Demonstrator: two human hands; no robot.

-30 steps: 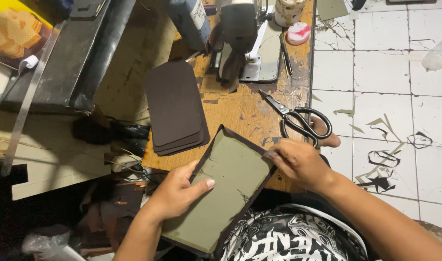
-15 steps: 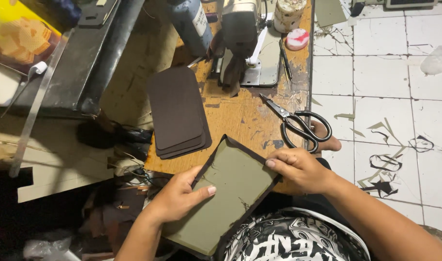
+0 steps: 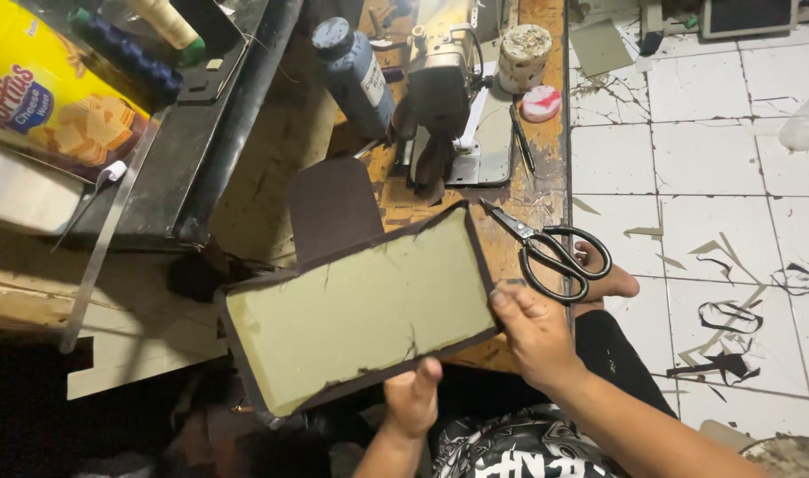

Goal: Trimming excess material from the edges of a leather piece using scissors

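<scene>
While the worn wooden workbench (image 3: 546,115) fills the middle of the room under the grey sewing machine (image 3: 444,88), the flat olive-green rectangular panel with dark brown folded edging (image 3: 360,310) is held out over its near edge, lying almost level and turned broadside. It looks light and fairly stiff, like board faced with thin leather: it holds its plane with support only along one long edge and one end. The cracked green face seems brittle, so I judge the brown borders the safer place to grip, and the corners likely to crease if bent. The right hand (image 3: 537,332) pinches the panel's right end, fingers closed on the brown rim. The left hand (image 3: 413,398) props the near long edge, thumb up against it and closed on it from below. Beside them lie a stack of dark brown leather pieces (image 3: 329,208) and black-handled steel scissors (image 3: 555,252). Compared with half a second ago, the panel has swung from a steep diagonal to nearly horizontal, and the left hand has moved off the face to the lower edge.
</scene>
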